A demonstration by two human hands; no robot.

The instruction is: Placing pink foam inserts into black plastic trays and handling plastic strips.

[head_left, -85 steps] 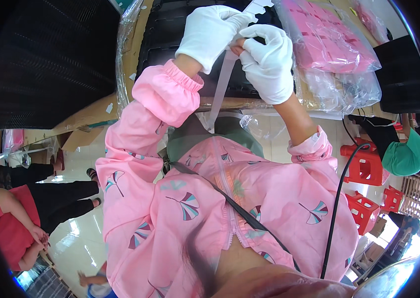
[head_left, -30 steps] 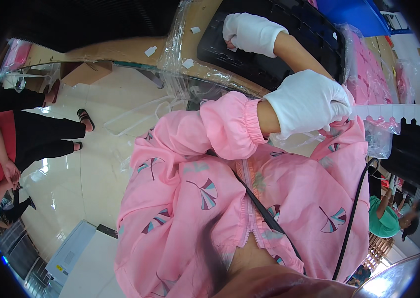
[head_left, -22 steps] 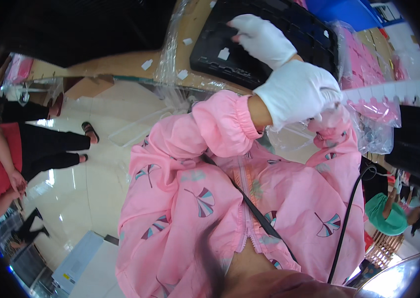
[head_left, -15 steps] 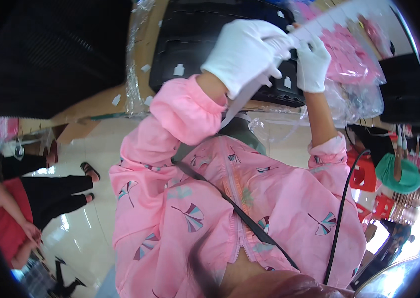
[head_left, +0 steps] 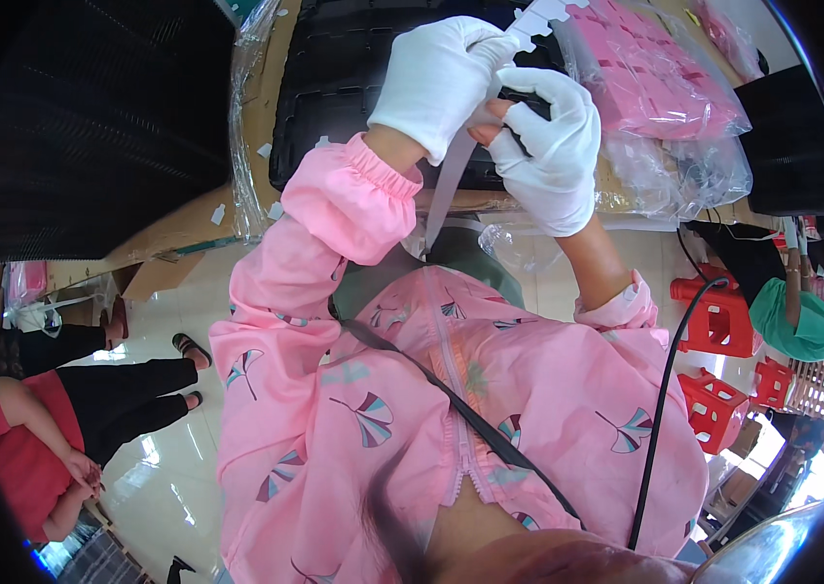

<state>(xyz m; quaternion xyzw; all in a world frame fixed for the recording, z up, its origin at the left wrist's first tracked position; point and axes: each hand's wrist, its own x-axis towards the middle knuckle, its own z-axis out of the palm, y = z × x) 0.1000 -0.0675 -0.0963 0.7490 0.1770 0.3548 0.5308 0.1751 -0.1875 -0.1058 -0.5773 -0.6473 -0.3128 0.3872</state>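
My left hand, in a white glove, is closed in a pinch on a long white strip of labels. The strip's notched end sticks out beyond my fingers to the upper right, and its other part hangs toward my lap. My right hand, gloved with bare fingertips showing, is closed against the same strip just below the left hand. Both hands are above a black compartmented tray. A small white tab-shaped label lies on the tray's near part.
Pink foam-like pieces in clear plastic lie to the right of the tray. Loose white labels lie on the cardboard-covered table at left, near a large black panel. Red stools stand at right. One person stands at left.
My right hand has moved left and down, close to the left hand. The strip's far end has swung left, and the view has shifted slightly.
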